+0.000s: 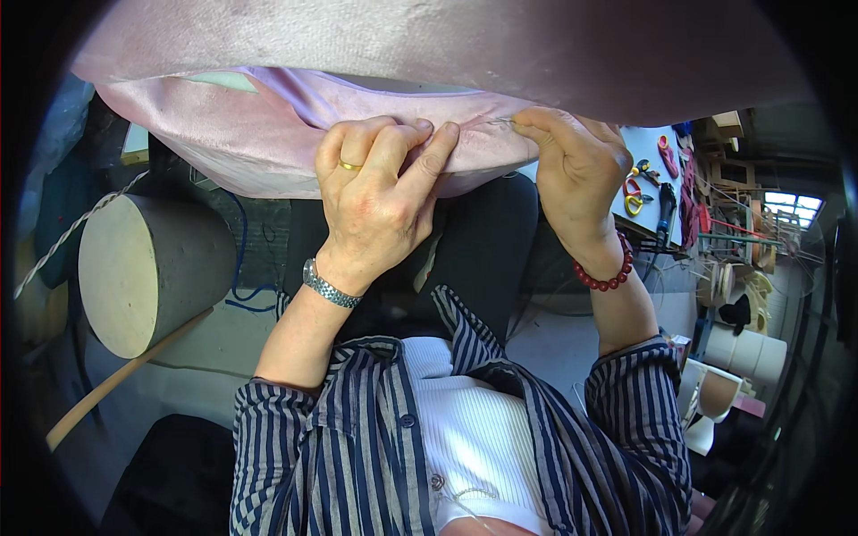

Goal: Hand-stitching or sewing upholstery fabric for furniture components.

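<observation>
Pink velvet fabric [206, 125] hangs in front of me, with a smooth lilac edge [295, 94] along its opening. My left hand [380, 174] is closed, pinching a fold of the fabric between thumb and fingers. To its right, my right hand [576, 161] is closed too, thumb and forefinger pressed together at a thin shiny needle [502, 121] lying against the fabric. The needle's far end is too small to make out. A second large pink fabric mass [429, 40] spans the top of the view.
A big pale cylinder [121, 277] stands at the left beside a wooden stick [134, 366], a blue cord [239, 250] and a twisted cord [71, 237]. On the right-hand table [643, 143] lie yellow-and-red-handled scissors [634, 198], pink-handled scissors [667, 156] and a black tool [666, 214]. White rolls [746, 353] sit farther right.
</observation>
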Available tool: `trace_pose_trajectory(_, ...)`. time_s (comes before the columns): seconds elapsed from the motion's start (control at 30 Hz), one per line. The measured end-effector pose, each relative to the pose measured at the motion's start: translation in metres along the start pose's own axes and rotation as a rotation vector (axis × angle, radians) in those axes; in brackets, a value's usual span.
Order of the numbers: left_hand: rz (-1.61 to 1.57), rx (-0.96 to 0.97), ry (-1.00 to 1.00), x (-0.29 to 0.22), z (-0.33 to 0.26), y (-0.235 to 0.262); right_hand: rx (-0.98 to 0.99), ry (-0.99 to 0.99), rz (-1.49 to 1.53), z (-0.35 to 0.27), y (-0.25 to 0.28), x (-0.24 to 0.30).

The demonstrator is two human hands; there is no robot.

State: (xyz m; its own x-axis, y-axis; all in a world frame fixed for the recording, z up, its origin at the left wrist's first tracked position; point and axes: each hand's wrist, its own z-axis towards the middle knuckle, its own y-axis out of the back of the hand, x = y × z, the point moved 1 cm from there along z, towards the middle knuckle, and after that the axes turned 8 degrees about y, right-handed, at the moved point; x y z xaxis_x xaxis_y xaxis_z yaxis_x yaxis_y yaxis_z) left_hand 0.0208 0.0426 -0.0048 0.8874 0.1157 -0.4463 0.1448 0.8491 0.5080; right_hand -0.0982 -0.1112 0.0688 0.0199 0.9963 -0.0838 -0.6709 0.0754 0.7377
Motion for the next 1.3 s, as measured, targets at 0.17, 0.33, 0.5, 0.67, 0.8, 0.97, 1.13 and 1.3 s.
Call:
trace_pose_trajectory(0.17, 0.002, 0.002, -0.012, -0.001, 0.001, 0.001, -0.049, -0.104, 0.044, 0.004, -0.013, 0.014)
trace_pose_trajectory(0.33, -0.008, -0.029, -0.018, 0.002, -0.001, 0.0, -0.018, -0.097, 0.115, 0.003, -0.006, 0.015)
trace_pose_trajectory(0.5, -0.028, -0.035, -0.016, 0.001, 0.001, -0.001, 0.069, 0.089, -0.07, 0.018, 0.0, 0.023)
trace_pose_trajectory(0.67, -0.063, -0.053, -0.019, 0.004, -0.003, -0.002, 0.427, 0.156, -0.162, 0.032, -0.004, 0.037)
trace_pose_trajectory(0.8, -0.088, -0.074, -0.036, 0.005, -0.005, -0.004, 0.505, 0.271, -0.203, 0.032, -0.01, 0.036)
trace_pose_trajectory(0.97, -0.081, -0.113, -0.032, 0.002, -0.005, -0.007, 0.313, 0.286, -0.173, 0.032, -0.015, 0.022)
trace_pose_trajectory(1.13, -0.172, -0.202, -0.012, 0.001, -0.01, -0.01, -0.12, 0.386, 0.163, 0.049, -0.036, 0.064)
trace_pose_trajectory(1.3, -0.122, -0.099, -0.012, 0.004, -0.008, -0.007, -0.349, 0.387, 0.16, 0.035, -0.015, 0.06)
